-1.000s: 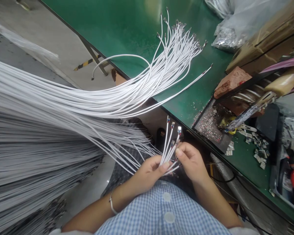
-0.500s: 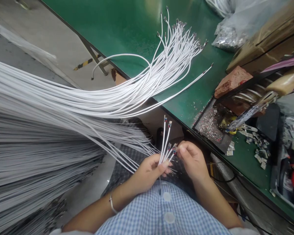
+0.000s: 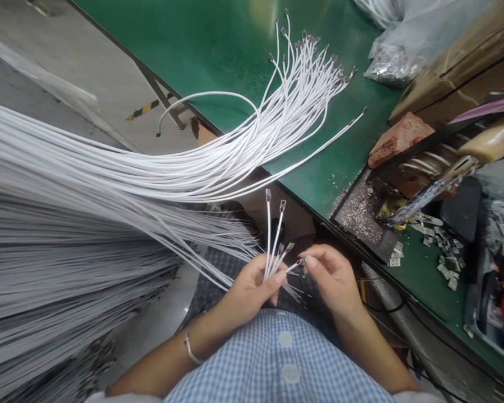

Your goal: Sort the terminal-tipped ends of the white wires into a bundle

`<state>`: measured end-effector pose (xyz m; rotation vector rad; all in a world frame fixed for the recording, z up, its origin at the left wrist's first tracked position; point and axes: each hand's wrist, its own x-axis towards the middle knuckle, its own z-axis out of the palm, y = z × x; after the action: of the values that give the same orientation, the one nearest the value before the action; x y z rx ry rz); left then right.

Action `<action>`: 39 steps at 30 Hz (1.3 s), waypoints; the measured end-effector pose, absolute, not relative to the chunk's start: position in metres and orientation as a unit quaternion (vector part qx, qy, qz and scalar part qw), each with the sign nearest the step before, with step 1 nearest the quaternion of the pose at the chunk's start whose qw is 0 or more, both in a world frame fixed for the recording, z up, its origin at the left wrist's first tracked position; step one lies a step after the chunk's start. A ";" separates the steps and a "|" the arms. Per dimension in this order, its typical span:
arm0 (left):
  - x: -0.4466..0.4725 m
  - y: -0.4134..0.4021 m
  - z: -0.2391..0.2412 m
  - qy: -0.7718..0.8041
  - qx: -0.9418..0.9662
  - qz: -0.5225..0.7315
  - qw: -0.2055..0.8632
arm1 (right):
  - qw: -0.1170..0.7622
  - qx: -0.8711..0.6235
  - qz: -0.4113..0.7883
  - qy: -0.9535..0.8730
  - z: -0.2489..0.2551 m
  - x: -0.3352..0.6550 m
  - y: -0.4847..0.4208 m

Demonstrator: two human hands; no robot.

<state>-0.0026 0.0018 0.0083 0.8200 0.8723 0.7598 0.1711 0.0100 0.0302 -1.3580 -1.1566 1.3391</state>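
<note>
My left hand (image 3: 247,291) is closed around several thin white cables (image 3: 272,235) whose metal-tipped ends stick up above my fingers. My right hand (image 3: 330,277) pinches the tip of one of these cables (image 3: 297,264) between thumb and forefinger, just right of the left hand. Both hands are over my lap, in front of my blue checked shirt (image 3: 281,364). A very large sheaf of white cables (image 3: 67,224) runs in from the left towards my left hand.
A fan of white cables (image 3: 285,106) lies on the green table (image 3: 218,45). At right are a brick (image 3: 397,140), a dark tray of metal scrap (image 3: 361,215), loose small metal parts (image 3: 439,246), cardboard boxes (image 3: 457,73) and plastic bags (image 3: 397,50).
The held cable ends have shifted left and stand a little higher. My right hand has moved down from the upright tips to pinch one lower cable end.
</note>
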 end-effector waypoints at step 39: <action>0.047 0.065 0.071 0.334 0.431 0.389 0.743 | 0.492 -0.497 0.243 -0.672 0.080 0.214 -0.003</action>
<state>0.0472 0.0650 0.0712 0.9456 0.7310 0.8520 0.2138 -0.0030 0.0802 -1.2066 -1.6300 0.5899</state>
